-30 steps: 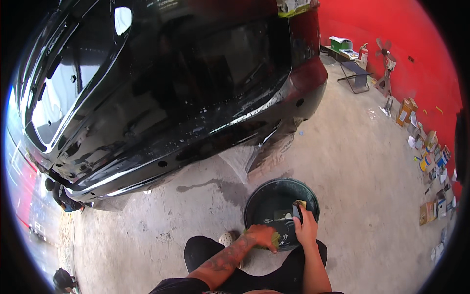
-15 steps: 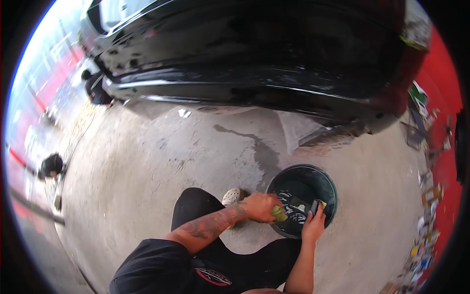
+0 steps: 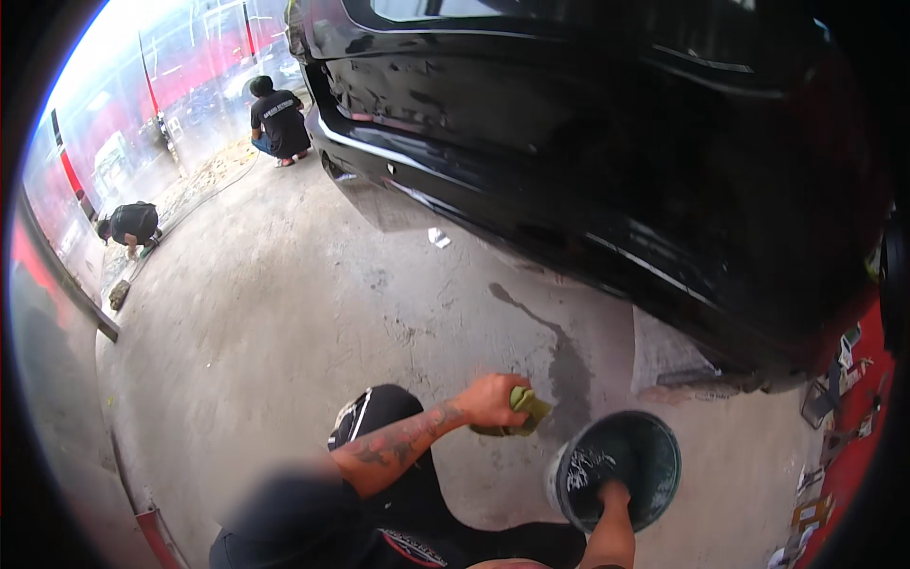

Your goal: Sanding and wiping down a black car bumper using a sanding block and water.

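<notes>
My left hand (image 3: 491, 400) is closed around a folded olive-green cloth (image 3: 533, 410), holding it above the concrete floor to the left of a round dark-green bucket (image 3: 677, 474). The cloth bulges out past my fingers. Into the bucket reaches my right hand (image 3: 614, 495), from the near side. Its fingers are lost in the dark inside, so what they grip, if anything, cannot be seen. White streaks of foam or reflection (image 3: 590, 467) show inside the bucket, beside that hand.
A black car body (image 3: 569, 171) spans the far side, with sheeting (image 3: 664, 351) under its lower edge. A wet streak (image 3: 567, 370) runs along the floor (image 3: 284, 313). Two crouching people (image 3: 280, 121) are at the far left. Assorted items (image 3: 813, 512) line the red wall at right.
My right hand has gone down into the bucket; the small dark block it held is out of sight. My left hand with the cloth has moved away from the bucket. The view has swung left.
</notes>
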Motion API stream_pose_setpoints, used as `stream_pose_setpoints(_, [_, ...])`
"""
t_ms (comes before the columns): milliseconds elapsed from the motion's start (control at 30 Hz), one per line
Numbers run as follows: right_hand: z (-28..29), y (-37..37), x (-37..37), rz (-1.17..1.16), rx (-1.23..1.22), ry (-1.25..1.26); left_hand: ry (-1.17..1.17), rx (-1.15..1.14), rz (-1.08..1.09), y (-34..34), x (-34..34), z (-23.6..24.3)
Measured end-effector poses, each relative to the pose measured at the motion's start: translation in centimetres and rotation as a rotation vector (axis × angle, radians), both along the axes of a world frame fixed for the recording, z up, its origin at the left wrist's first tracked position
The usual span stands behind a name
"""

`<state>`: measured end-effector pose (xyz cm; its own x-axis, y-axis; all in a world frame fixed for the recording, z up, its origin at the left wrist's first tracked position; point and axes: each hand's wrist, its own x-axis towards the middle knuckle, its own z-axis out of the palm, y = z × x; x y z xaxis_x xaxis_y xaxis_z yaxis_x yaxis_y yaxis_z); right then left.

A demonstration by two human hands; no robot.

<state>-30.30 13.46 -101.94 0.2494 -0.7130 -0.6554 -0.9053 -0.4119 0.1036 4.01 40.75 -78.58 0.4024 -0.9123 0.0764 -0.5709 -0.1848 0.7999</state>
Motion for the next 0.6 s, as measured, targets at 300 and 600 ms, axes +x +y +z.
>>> stream_pose_setpoints(300, [8.9, 3.2, 1.5, -0.019, 0.052, 0.282, 0.664, -0.066, 0.423, 7.6, 12.3, -3.9])
stream_pose_setpoints(600, [25.8, 11.9, -0.4, -0.443, -0.185, -0.022, 0.892, -0.355, 0.742, 13.1, 17.1, 7.6])
